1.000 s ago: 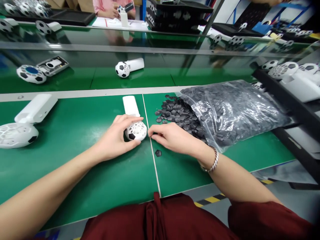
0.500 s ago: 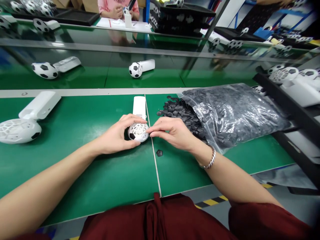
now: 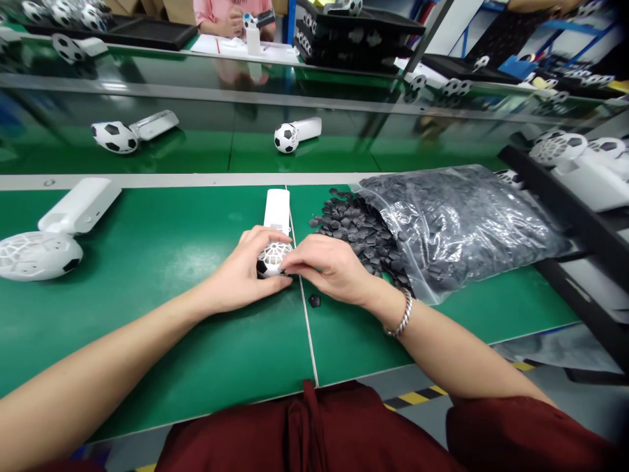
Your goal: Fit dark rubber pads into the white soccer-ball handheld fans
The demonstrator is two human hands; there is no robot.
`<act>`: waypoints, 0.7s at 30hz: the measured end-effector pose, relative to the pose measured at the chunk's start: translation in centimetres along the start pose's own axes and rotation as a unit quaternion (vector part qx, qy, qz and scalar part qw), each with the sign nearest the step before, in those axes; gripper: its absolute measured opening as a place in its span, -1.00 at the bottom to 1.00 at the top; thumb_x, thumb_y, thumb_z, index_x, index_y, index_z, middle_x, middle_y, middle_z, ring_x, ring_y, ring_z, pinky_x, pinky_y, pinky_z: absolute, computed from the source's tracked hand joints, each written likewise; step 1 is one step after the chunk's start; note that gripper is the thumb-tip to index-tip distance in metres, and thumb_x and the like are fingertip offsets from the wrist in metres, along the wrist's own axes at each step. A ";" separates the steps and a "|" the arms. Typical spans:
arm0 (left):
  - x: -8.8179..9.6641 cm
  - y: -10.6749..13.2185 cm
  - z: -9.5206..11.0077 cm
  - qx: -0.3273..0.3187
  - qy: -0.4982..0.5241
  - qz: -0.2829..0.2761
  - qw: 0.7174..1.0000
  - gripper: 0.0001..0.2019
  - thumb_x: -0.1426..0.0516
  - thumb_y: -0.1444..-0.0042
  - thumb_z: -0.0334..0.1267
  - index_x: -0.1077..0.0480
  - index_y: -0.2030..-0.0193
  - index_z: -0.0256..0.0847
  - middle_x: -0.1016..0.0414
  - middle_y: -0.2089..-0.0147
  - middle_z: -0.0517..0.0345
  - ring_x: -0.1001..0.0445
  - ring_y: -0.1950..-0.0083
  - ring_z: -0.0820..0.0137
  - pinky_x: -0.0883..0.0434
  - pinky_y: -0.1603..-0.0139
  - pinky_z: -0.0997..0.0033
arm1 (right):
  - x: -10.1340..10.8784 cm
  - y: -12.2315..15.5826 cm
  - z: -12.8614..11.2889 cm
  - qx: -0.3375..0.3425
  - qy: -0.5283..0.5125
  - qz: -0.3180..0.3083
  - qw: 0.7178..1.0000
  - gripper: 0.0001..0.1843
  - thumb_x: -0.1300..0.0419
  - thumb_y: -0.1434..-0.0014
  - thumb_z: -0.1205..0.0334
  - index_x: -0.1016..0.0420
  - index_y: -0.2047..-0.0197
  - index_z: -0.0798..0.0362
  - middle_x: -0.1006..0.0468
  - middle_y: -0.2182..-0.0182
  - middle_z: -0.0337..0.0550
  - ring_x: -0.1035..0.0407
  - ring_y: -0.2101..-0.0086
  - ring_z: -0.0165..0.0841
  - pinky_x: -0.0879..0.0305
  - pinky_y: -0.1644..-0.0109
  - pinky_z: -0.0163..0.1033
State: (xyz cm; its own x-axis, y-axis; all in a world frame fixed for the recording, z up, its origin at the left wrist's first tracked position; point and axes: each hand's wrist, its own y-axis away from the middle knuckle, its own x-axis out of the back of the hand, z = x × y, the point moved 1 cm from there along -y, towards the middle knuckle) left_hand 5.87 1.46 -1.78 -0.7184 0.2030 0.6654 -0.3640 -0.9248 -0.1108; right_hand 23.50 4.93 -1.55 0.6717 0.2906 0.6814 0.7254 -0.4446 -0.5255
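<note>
A white soccer-ball-shaped housing (image 3: 273, 257) with a slatted front lies on the green table, its white rectangular handle (image 3: 277, 208) pointing away from me. My left hand (image 3: 240, 272) curves around the ball from the left, thumb along the near side and fingers over the far side. At the ball's right side, my right hand (image 3: 327, 267) has thumb and fingertips pinched together against the surface; whatever is between them is too small or hidden to make out. One loose black pentagon piece (image 3: 314, 300) lies near my right wrist.
A clear plastic bag (image 3: 462, 223) spills black pieces (image 3: 361, 229) on the right. Another soccer-ball unit (image 3: 39, 255) lies at left. Beyond the pale ledge, two units (image 3: 115, 136) rest on the belt. A rack (image 3: 580, 210) stands right. A person in pink (image 3: 221, 19) works opposite.
My right fingertips have shifted left and slightly down onto the ball's right side. The ball and my left hand have moved slightly right. The units on the belt have travelled right.
</note>
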 end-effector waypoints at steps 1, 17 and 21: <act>-0.1 0.0 0.0 0.002 0.004 0.010 1.000 -0.60 -0.16 0.04 -0.23 -0.21 0.02 -0.14 -0.23 -0.01 0.08 -0.18 -0.11 0.23 -0.14 -0.16 0.16 | -0.1 0.0 0.1 -0.013 -0.002 0.011 1.000 -0.92 -0.12 -0.15 0.39 -0.42 0.30 0.06 -0.50 0.40 -0.21 -0.35 0.32 -0.42 -0.30 0.21 -0.29; 0.1 -0.3 -0.9 0.044 0.069 0.022 0.996 -0.57 -0.16 0.06 -0.27 -0.21 0.01 -0.13 -0.25 0.05 0.11 -0.26 -0.01 0.21 -0.20 -0.05 0.14 | 3.0 -0.5 2.7 -0.289 -0.105 0.089 0.948 -0.85 -0.20 -0.05 0.21 -0.34 0.38 0.11 -0.41 0.46 -0.27 -0.28 0.46 -0.50 -0.24 0.37 -0.35; 0.5 -0.4 -1.2 0.053 0.002 0.028 0.998 -0.55 -0.20 0.09 -0.15 -0.26 0.02 -0.11 -0.24 0.02 0.10 -0.24 -0.05 0.17 -0.19 -0.07 0.10 | 5.6 0.1 3.3 -0.344 0.086 0.030 0.935 -0.93 -0.21 -0.02 0.30 -0.46 0.46 0.11 -0.46 0.54 -0.28 -0.28 0.52 -0.50 -0.19 0.40 -0.36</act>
State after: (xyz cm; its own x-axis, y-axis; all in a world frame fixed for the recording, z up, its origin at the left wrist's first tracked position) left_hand 4.99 2.31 -2.26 -0.7379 0.1508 0.6579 -0.2587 -0.9635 -0.0694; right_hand 27.79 9.37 0.52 0.6315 0.1330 0.7638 0.3789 -0.9125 -0.1544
